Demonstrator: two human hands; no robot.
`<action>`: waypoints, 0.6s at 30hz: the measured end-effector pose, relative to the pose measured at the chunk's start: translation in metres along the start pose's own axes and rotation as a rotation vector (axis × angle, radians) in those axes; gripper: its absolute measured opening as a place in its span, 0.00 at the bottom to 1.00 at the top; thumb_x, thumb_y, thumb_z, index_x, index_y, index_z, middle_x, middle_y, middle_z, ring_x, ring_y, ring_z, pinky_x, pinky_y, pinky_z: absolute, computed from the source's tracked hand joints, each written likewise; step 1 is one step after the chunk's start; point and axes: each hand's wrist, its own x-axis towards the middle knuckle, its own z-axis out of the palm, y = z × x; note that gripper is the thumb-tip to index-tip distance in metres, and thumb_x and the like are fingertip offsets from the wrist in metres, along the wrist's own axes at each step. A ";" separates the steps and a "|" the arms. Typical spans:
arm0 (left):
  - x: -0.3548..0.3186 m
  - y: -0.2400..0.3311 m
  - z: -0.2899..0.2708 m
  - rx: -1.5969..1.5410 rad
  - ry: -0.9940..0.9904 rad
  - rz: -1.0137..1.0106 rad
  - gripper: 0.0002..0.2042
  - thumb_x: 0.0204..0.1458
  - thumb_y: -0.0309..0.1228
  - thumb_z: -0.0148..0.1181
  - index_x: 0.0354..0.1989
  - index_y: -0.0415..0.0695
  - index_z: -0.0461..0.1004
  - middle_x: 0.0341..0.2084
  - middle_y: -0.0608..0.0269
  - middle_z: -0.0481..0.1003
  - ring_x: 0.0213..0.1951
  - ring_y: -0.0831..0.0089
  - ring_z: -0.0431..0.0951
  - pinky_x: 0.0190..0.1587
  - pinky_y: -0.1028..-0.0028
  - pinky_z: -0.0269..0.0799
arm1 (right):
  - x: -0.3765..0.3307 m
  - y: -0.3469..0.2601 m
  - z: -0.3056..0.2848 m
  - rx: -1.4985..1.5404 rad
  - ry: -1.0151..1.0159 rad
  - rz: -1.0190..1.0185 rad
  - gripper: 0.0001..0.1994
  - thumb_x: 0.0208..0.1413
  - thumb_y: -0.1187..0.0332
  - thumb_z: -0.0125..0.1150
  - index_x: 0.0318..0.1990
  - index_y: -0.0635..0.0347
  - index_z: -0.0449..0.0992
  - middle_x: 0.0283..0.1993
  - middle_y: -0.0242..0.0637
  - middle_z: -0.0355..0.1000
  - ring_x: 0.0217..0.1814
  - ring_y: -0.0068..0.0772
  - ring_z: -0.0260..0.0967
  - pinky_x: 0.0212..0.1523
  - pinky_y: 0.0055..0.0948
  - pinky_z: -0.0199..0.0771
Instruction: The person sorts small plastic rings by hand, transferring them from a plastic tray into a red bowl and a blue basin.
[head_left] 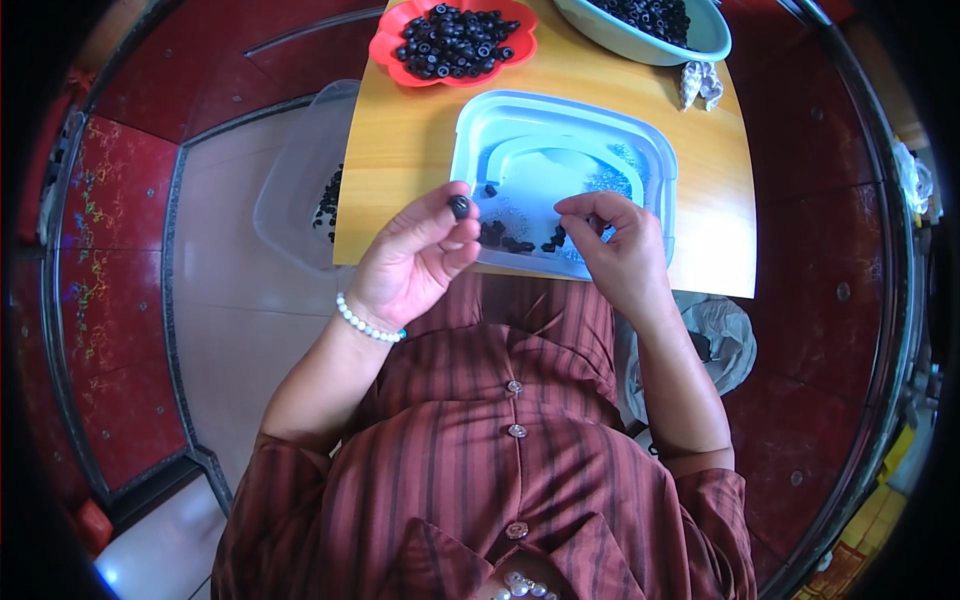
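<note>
My left hand, with a beaded bracelet at the wrist, pinches a small round black cap-like part between thumb and fingertips, held up by the left rim of a pale blue shallow tray. My right hand is over the tray's right side, thumb and forefinger pressed together; whatever lies between them is too small to make out. In the tray, several black parts lie along the near edge. Tiny glittering pieces are scattered at its right and lower left. One black part sits apart near the left wall.
A red flower-shaped bowl heaped with black parts stands at the table's far left. A light green basin of black parts is at the far right, with crumpled grey-white cloth beside it. A clear bin is left of the table.
</note>
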 end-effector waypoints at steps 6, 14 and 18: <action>-0.003 0.012 -0.012 -0.034 -0.033 0.080 0.14 0.59 0.21 0.46 0.53 0.41 0.66 0.44 0.53 0.67 0.45 0.69 0.75 0.51 0.71 0.76 | 0.008 0.006 0.015 -0.243 -0.069 -0.214 0.05 0.45 0.72 0.61 0.31 0.59 0.80 0.27 0.37 0.74 0.27 0.33 0.71 0.36 0.31 0.67; -0.005 0.008 -0.009 -0.030 -0.002 0.073 0.14 0.58 0.21 0.48 0.52 0.40 0.68 0.45 0.52 0.72 0.45 0.70 0.77 0.49 0.72 0.76 | 0.036 -0.004 0.059 -0.592 -0.104 -0.299 0.06 0.46 0.65 0.59 0.28 0.54 0.79 0.30 0.34 0.74 0.37 0.37 0.72 0.42 0.39 0.59; -0.007 0.009 -0.009 -0.016 0.006 0.071 0.13 0.58 0.22 0.48 0.52 0.39 0.68 0.45 0.53 0.72 0.45 0.70 0.77 0.49 0.73 0.76 | 0.040 -0.001 0.068 -0.686 -0.071 -0.298 0.05 0.45 0.64 0.59 0.28 0.52 0.79 0.29 0.34 0.73 0.36 0.37 0.72 0.41 0.40 0.58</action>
